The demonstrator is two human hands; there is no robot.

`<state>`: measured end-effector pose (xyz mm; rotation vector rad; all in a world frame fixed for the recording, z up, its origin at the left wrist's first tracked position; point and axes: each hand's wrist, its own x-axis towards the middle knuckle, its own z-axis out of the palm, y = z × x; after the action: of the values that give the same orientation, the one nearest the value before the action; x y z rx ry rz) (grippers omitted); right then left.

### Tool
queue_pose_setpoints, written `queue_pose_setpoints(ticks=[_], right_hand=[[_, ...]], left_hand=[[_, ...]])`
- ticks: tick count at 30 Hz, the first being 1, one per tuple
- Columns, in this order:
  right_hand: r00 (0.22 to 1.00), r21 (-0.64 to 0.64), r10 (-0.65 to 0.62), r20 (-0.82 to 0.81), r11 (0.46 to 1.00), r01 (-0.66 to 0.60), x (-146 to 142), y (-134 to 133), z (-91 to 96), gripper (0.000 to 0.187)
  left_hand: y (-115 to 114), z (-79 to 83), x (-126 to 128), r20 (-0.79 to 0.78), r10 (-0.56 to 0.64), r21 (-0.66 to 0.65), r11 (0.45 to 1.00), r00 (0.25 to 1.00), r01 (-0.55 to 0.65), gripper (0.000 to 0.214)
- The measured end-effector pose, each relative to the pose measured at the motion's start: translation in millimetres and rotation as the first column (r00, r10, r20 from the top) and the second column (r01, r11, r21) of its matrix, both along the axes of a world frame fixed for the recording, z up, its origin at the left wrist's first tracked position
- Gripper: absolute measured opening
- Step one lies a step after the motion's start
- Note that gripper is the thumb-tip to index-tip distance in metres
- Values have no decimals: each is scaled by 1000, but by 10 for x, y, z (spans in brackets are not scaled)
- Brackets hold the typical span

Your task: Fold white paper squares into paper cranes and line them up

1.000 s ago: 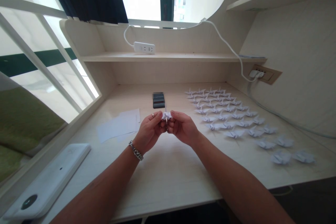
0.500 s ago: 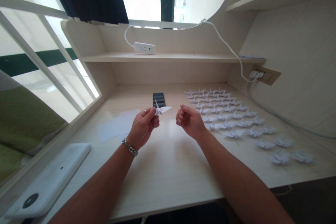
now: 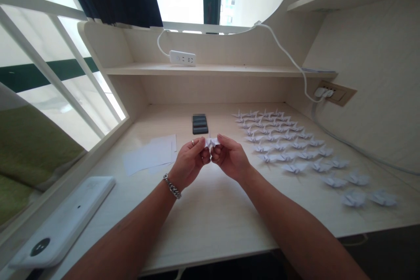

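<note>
Both my hands meet above the middle of the desk [image 3: 210, 210], pinching a small white folded paper crane [image 3: 211, 141] between them. My left hand [image 3: 189, 162], with a ring and a metal bracelet, grips its left side with closed fingers. My right hand [image 3: 229, 157] grips its right side, fingers curled. Most of the crane is hidden by my fingertips. To the right, several finished white paper cranes [image 3: 288, 144] lie in rows on the desk.
A dark phone [image 3: 200, 124] lies just beyond my hands. Loose white paper sheets [image 3: 149, 155] lie left of them. A white flat device [image 3: 62, 223] sits at the near left edge. A power strip [image 3: 182, 57] rests on the shelf, and a wall socket [image 3: 334, 93] with cable is at right.
Half a second ago my left hand alone held the crane with the right hand apart and closed. The right hand has come back in and both pinch the crane again.
</note>
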<state>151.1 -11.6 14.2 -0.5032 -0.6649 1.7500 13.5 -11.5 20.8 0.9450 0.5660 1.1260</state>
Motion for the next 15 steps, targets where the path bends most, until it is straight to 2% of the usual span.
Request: queue_pose_setpoints(ticks=[9,15], right_hand=[[995,-79,-63,-72,995,58,-51,-20,35,27],[987,-73,-111,-117,992,103,62,27,52,26]], left_hand=[[24,-25,-11,99,-11,-34,999,995,14,33],[53,63,-119,128,20,3,1000,992,-20,31]])
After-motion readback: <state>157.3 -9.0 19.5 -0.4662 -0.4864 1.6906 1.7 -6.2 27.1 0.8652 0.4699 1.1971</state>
